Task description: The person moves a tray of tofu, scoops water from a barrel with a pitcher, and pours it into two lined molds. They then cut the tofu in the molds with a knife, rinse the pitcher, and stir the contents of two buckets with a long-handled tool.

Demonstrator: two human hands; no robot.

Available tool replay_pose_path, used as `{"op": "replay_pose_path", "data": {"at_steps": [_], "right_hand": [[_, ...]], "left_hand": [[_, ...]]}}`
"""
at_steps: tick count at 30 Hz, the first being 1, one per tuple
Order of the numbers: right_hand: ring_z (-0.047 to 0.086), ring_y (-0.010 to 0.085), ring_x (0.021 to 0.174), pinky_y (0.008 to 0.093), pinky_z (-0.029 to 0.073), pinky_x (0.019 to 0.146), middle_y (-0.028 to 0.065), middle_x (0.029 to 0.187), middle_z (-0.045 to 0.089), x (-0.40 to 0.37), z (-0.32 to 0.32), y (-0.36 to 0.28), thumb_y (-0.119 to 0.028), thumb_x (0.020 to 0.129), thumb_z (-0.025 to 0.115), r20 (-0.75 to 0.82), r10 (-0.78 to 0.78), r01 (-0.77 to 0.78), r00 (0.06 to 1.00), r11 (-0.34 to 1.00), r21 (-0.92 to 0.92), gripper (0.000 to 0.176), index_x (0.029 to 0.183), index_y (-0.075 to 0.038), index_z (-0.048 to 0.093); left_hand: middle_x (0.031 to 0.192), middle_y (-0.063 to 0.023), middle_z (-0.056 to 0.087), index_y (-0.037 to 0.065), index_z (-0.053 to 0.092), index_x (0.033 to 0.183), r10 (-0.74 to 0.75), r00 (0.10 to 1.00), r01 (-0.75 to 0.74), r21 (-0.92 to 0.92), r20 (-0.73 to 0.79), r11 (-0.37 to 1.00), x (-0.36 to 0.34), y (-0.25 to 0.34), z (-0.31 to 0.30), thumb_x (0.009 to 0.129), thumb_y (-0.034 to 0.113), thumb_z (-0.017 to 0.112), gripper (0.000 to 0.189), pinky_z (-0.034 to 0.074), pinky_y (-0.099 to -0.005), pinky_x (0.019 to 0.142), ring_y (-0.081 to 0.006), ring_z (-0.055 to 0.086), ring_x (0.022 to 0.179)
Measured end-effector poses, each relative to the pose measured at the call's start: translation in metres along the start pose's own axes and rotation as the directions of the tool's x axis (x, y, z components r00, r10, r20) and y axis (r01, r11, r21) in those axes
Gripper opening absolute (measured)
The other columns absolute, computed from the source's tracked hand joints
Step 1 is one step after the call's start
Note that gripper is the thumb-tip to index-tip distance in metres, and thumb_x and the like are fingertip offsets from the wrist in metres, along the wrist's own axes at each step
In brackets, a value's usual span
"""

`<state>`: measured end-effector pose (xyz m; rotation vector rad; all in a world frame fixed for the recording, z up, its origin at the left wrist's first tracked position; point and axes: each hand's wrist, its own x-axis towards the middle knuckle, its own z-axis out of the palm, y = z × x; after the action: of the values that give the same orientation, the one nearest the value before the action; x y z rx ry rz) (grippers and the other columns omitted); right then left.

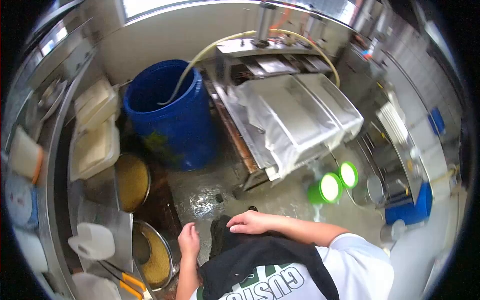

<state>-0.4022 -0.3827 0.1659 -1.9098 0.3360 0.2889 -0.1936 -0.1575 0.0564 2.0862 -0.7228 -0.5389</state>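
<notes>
The left hand (pixel 189 241) is held near the grain pan (pixel 168 246) edge, the right hand (pixel 248 223) before the body, both grips loosely apart; open floor (pixel 200 195) is left toward the table (pixel 242 154).

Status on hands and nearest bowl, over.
Left hand looks empty, beside bowl. Right hand looks empty, in front of body. Bowl holds something yellow. Nothing visible between left hand and bowl.

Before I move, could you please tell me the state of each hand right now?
Left hand: loosely open, nothing visible in it.
Right hand: loosely open, fingers slightly bent, nothing visible in it.
</notes>
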Motion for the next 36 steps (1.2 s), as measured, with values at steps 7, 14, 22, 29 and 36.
{"op": "replay_pose_path", "data": {"at_steps": [7, 14, 22, 29, 36], "right_hand": [[0.066, 0.0318, 0.122, 0.0417, 0.050, 0.105, 0.0192, 0.129, 0.071, -0.078, 0.017, 0.040, -0.046, 0.107, 0.057, 0.010, 0.165, -0.164, 0.986, 0.972, 0.170, 0.053, 0.136, -0.002, 0.065], [0.066, 0.0268, 0.122, 0.0386, 0.051, 0.105, 0.0152, 0.133, 0.071, -0.196, 0.051, 0.127, -0.048, 0.107, 0.058, -0.138, 0.273, -0.227, 0.952, 0.934, 0.276, 0.055, 0.141, -0.006, 0.063], [0.069, 0.0250, 0.111, 0.0400, 0.052, 0.098, 0.0135, 0.121, 0.076, -0.372, 0.146, 0.229, -0.056, 0.106, 0.056, -0.226, 0.359, -0.221, 0.906, 0.854, 0.471, 0.056, 0.129, -0.008, 0.073], [0.066, 0.0175, 0.112, 0.0374, 0.053, 0.097, 0.0068, 0.125, 0.075, -0.510, 0.216, 0.270, -0.049, 0.106, 0.060, -0.345, 0.495, -0.145, 0.797, 0.712, 0.687, 0.050, 0.133, -0.008, 0.070], [0.071, 0.0227, 0.110, 0.0381, 0.054, 0.097, 0.0122, 0.120, 0.076, -0.608, 0.248, 0.279, -0.040, 0.105, 0.064, -0.635, 0.721, -0.059, 0.278, 0.673, 0.738, 0.043, 0.130, -0.005, 0.069]], "left_hand": [[0.099, -0.0220, 0.072, 0.003, 0.072, 0.111, 0.261, 0.880, -0.374, 0.237, 0.398, 0.897, 0.010, 0.081, 0.037, 0.100, 0.025, 0.067, 0.025, 0.055, -0.0489, 0.084, -0.0401, 0.071, 0.090], [0.124, -0.0279, 0.068, 0.000, 0.073, 0.120, 0.114, 0.723, -0.500, 0.402, 0.681, 0.767, -0.032, 0.015, 0.064, 0.092, 0.036, 0.075, 0.045, 0.051, -0.0491, 0.103, -0.0458, 0.064, 0.120], [0.099, -0.0270, 0.069, -0.003, 0.066, 0.095, 0.231, 0.608, -0.573, 0.217, 0.760, 0.791, -0.138, 0.172, 0.188, 0.094, 0.027, 0.073, 0.031, 0.053, -0.0500, 0.086, -0.0457, 0.067, 0.101], [0.083, -0.0259, 0.064, 0.000, 0.057, 0.085, 0.320, 0.212, -0.738, -0.063, 0.924, 0.672, -0.274, 0.285, 0.330, 0.096, 0.027, 0.072, 0.033, 0.050, -0.0538, 0.075, -0.0491, 0.063, 0.085], [0.080, -0.0265, 0.063, 0.000, 0.058, 0.078, 0.108, -0.147, -0.849, -0.182, 0.983, 0.495, -0.356, 0.374, 0.431, 0.097, 0.040, 0.072, 0.047, 0.049, -0.0533, 0.070, -0.0484, 0.062, 0.080]]}}
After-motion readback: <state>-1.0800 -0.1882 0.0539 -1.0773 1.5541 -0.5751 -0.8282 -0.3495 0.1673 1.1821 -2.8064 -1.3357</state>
